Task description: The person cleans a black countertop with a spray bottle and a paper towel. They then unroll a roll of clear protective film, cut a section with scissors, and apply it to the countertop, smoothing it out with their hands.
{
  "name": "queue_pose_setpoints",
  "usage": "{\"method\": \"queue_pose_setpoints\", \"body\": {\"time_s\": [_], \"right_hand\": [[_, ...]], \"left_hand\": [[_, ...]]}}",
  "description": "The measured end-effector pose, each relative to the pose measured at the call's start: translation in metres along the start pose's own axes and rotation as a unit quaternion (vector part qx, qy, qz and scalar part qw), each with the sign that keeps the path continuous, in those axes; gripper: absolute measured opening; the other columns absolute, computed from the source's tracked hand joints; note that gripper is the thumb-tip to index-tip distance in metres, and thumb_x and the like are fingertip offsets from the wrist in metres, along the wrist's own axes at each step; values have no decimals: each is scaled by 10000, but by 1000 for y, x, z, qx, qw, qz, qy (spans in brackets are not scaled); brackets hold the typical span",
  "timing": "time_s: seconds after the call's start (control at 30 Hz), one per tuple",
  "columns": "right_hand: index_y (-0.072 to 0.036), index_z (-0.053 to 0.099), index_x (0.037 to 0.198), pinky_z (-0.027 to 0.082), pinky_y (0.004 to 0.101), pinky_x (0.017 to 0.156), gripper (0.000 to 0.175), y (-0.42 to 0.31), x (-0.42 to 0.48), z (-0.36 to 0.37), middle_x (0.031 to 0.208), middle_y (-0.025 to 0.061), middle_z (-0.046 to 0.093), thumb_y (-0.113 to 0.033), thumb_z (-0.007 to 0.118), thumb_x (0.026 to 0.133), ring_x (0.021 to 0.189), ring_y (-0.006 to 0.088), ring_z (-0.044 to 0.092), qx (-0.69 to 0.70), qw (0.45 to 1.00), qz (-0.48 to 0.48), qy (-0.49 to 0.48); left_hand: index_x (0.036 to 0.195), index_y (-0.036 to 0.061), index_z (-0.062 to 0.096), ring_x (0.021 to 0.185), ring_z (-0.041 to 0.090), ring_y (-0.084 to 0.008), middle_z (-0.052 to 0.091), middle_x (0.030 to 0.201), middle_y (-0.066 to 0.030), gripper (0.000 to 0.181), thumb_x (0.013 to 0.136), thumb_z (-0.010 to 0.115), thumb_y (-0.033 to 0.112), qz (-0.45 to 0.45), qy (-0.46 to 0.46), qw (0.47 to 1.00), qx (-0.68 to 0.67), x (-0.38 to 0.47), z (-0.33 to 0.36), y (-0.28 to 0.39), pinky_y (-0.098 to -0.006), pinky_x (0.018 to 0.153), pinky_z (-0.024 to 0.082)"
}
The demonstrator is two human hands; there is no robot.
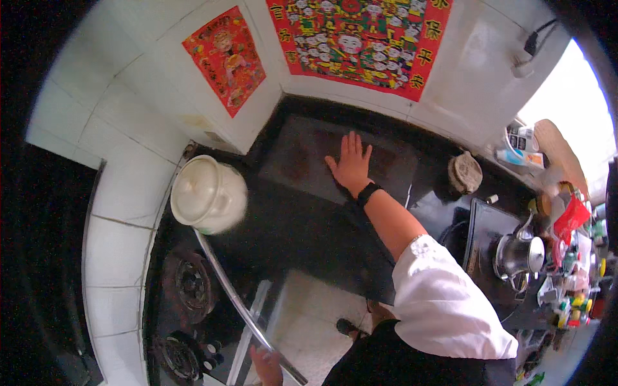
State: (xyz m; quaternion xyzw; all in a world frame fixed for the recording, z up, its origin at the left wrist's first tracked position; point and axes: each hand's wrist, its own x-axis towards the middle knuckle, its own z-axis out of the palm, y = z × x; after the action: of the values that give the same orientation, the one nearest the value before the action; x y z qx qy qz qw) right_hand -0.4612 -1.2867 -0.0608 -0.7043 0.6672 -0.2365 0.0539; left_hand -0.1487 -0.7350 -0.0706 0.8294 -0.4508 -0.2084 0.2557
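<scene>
My right hand (352,166) lies palm down, fingers spread, on a flat grey sheet or panel (301,181) on the black countertop (289,231). A dark band circles that wrist, and no object shows in the hand. Low in the view, my left hand (266,366) is beside a shiny metal tube (227,280); whether it grips the tube cannot be told. From there the tube slants up to the left, its far end by a cream lidded pot (227,198). The pot appears blurred and stands near the tiled wall.
Two stove burners (190,287) (178,357) are set along the left counter. At right are a round brown object (465,172), a metal kettle (512,255) on a dark appliance and several bottles and packets (574,289). Red posters (227,62) (357,43) hang on the walls.
</scene>
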Motion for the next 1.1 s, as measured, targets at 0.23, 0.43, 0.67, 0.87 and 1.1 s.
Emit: {"method": "queue_pose_setpoints", "body": {"time_s": [0.23,0.43,0.67,0.87,1.1], "right_hand": [[-6,319,1397,150,632,1054,725,63,-7,-20,1497,169,227,-509,436,889,1390,321,189,-117,987,108,12],[-6,319,1398,166,642,1043,727,87,-13,-16,1492,173,237,-513,433,889,1389,324,186,-146,974,160,62],[19,279,1413,121,642,1053,774,100,-19,-19,1506,183,197,-544,386,894,1402,318,156,-149,969,195,26],[42,268,1410,97,627,1066,794,98,-24,-21,1508,198,175,-553,371,894,1404,319,145,-160,964,208,46],[52,272,1404,91,605,1079,794,97,-27,-23,1510,197,172,-543,385,891,1403,317,150,-156,964,210,52]], "left_hand": [[1379,23,274,842,590,-200,536,1078,-132,689,811,663,45,-134,-13,982,-135,-1,1,8,-319,666,515],[1397,18,231,783,566,-172,551,994,-113,708,825,647,45,-40,2,995,-91,-1,2,-14,-297,639,509],[1407,-2,207,776,562,-176,541,986,-120,701,834,609,24,-139,-3,963,-231,0,-2,7,-286,614,495],[1406,-5,222,764,566,-177,556,982,-117,692,835,610,35,-125,-9,981,-151,0,-4,13,-277,609,491],[1400,-14,229,805,576,-187,565,1011,-124,696,842,629,100,-140,-18,981,-131,-1,-11,30,-295,662,500]]}}
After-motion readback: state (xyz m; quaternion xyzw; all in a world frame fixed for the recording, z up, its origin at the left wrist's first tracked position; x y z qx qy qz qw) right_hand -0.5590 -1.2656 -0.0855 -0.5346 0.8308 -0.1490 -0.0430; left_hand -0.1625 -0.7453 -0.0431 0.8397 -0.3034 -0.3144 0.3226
